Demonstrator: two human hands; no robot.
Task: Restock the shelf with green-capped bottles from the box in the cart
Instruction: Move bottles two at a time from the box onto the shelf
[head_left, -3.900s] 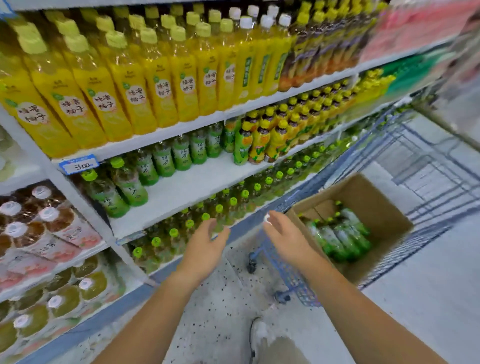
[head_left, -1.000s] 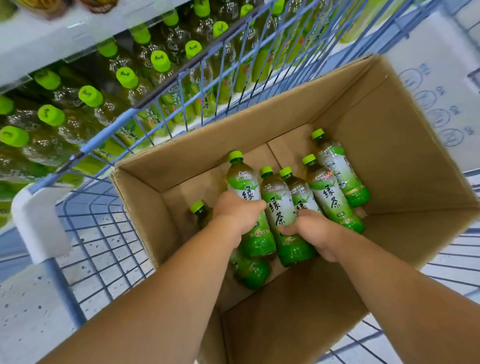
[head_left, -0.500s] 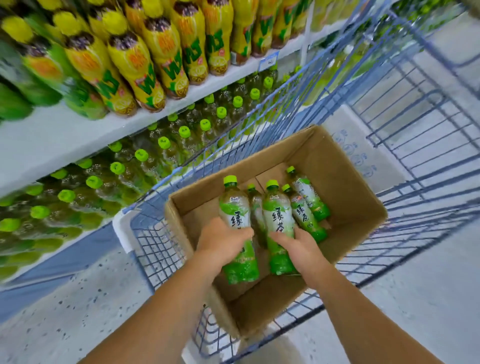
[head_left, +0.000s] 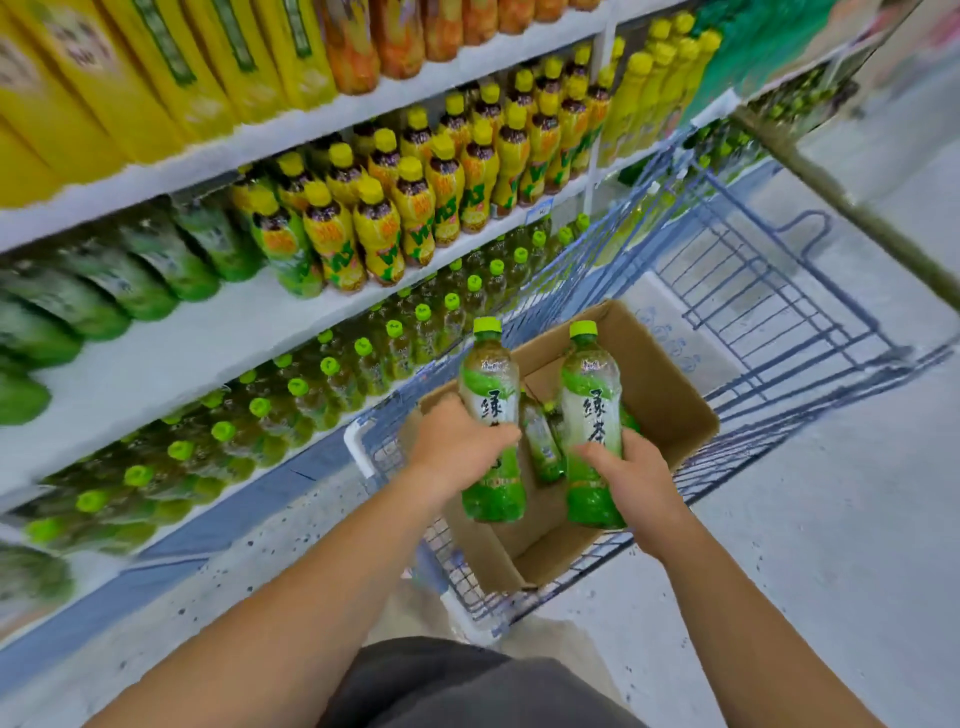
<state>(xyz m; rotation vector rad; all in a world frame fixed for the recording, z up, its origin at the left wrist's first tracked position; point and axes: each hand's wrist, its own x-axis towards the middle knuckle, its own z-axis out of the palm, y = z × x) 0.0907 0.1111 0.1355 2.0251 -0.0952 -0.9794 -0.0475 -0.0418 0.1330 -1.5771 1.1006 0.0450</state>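
Raised from box (head_left: 670, 395) | left hand (head_left: 457, 441) grips left bottle (head_left: 491, 410), right hand (head_left: 631, 473) grips right bottle (head_left: 592, 410) | long axes upright, caps up

Yellow-capped bottles (head_left: 415, 208) stood packed in rows in a store aisle.
Taller yellow bottles (head_left: 156, 67) and orange bottles (head_left: 395, 36) were ranged above them; a small price tag (head_left: 543, 212) sat at the edge beneath them, and the pale floor (head_left: 275, 545) was dark-speckled.
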